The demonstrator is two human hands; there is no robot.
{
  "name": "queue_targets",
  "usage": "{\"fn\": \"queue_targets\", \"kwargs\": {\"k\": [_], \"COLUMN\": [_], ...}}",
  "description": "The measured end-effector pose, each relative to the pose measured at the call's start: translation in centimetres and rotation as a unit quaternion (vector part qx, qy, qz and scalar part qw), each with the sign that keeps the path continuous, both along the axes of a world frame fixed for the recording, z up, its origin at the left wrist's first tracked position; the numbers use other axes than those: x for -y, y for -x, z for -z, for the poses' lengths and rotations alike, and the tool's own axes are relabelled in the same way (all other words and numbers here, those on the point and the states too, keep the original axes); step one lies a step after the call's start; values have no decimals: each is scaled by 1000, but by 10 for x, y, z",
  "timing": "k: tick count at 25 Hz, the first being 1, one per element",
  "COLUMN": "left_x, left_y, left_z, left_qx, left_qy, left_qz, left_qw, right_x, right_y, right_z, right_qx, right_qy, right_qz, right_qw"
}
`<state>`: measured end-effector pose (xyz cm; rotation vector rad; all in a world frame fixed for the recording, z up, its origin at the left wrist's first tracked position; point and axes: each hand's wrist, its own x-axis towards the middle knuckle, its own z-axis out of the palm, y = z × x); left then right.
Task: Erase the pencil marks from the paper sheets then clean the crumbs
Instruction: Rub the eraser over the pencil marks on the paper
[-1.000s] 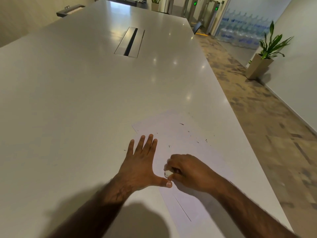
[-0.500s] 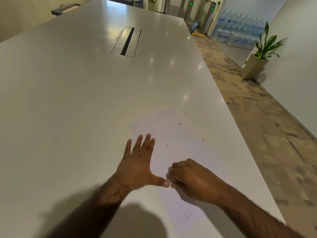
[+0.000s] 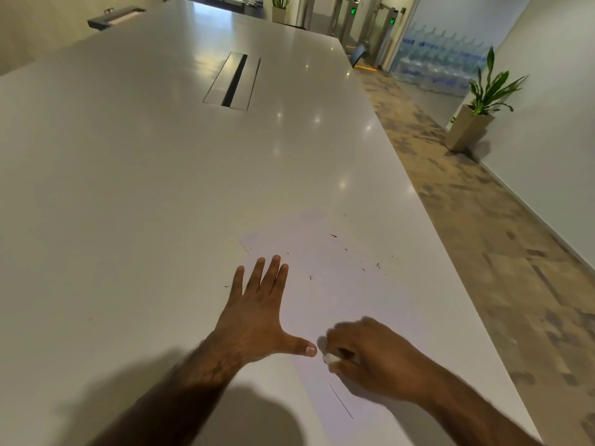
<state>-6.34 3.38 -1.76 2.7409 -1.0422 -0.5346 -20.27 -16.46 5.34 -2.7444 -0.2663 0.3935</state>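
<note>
White table [image 3: 161,188] carries paper sheets [image 3: 338,284] scattered with dark crumbs [image 3: 333,235].

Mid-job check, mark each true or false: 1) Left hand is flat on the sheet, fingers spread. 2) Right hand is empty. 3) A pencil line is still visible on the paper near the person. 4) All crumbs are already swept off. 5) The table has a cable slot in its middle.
1) True: the left hand lies flat on the paper sheet.
2) False: the right hand pinches a white eraser.
3) True: a pencil line runs below the right hand.
4) False: dark crumbs still dot the sheet.
5) True: a cable slot sits in the table.
</note>
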Motion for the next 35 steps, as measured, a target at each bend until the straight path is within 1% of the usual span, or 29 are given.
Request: {"fn": "queue_targets", "kwargs": {"k": [2, 3, 6, 7, 9, 11, 13, 15, 16, 17, 19, 21, 22, 24, 26, 27, 28, 29, 30, 32, 33, 34, 35], "left_x": [-1, -1, -1, -1, 0, -1, 0, -1, -2, -2, 3, 14, 20, 30, 32, 31, 30, 28, 27, 27, 28, 28, 28], "left_y": [-1, -1, 1, 2, 3, 3, 3, 3, 3, 2, 4, 11, 17, 28, 32, 32, 31, 31, 30, 31, 32, 32, 33], "left_z": [0, 0, -4, -6, -8, -7, -6, -5, -4, -4, -6, -9, -9, -5, 1, 2, 2, 1, 0, -1, -1, -1, -2], "left_qx": [-2, -4, 0, 2, 14, 21, 15, 13, 14, 16, 36, 54, 45, 29, 39, 39, 34, 29, 25, 23, 23, 23, 24], "left_qy": [-3, -3, -4, -4, -8, -14, -16, -19, -19, -19, -20, -1, 10, 1, -29, -36, -34, -29, -26, -25, -24, -23, -22], "left_qz": [1, 3, 1, -3, -6, -5, -4, 1, 3, 3, 13, 36, 47, 60, 68, 69, 67, 65, 64, 65, 64, 62, 61], "left_qw": [1000, 1000, 1000, 1000, 1000, 1000, 1000, 1000, 1000, 1000, 999, 998, 998, 998, 997, 996, 997, 997, 997, 997, 997, 998, 998], "right_x": [7, 10, 13, 10, 2, -1, 8, 19, 24, 29, 41, 43, 38, 15, -6, -4, 6, 20, 37, 63, 62, 50, 31], "right_y": [4, -4, -45, -59, -70, -55, -22, 10, 19, 21, 17, 10, 9, 12, 18, 18, 13, 8, 2, -5, -8, -9, -6], "right_z": [-11, -15, -18, -17, -8, 0, 6, 5, 3, 3, 6, 9, 12, 22, 30, 32, 30, 27, 22, 15, 16, 18, 25], "right_qx": [-82, -96, -5, 18, 42, 57, 50, 14, -2, 1, 68, 121, 126, 119, 119, 126, 134, 142, 149, 170, 181, 185, 177], "right_qy": [-62, -91, -124, -119, -82, -38, -30, -58, -94, -133, -185, -194, -196, -169, -105, -72, -43, -23, -10, -27, -46, -64, -78], "right_qz": [30, 50, 121, 137, 124, 109, 108, 103, 117, 145, 235, 293, 293, 239, 158, 132, 130, 158, 210, 318, 336, 320, 271], "right_qw": [994, 990, 985, 983, 988, 992, 992, 993, 989, 980, 952, 928, 928, 949, 975, 981, 981, 977, 966, 932, 923, 927, 943]}}
